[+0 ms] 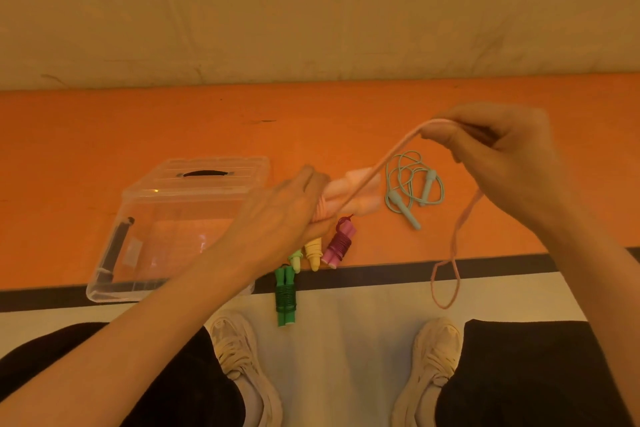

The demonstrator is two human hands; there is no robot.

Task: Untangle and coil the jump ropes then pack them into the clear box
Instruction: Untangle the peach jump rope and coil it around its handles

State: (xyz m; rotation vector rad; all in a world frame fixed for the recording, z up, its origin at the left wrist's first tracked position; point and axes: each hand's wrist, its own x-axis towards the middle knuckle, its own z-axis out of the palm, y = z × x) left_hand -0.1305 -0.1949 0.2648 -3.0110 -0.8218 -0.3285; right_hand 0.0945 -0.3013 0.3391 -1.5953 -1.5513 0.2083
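My left hand (284, 218) grips the two pink handles (349, 189) of a jump rope, with a few turns of cord wound around them. My right hand (498, 152) pinches the pink cord (381, 163), stretched taut up from the handles; its loose end (446, 284) hangs in a loop below the hand. Coiled ropes lie near the mat's front edge: a magenta one (339, 246), a yellow one (313, 255), a light green one (296, 260) and a dark green one (285, 296). A teal rope (412, 184) lies loose on the right. The clear box (114, 253) stands at the left.
The orange mat (104, 135) runs along a pale wall (311, 10). The box's lid (207, 173) with a dark handle slot leans at its back. My knees and two pale shoes (436, 357) are at the bottom, on a light floor.
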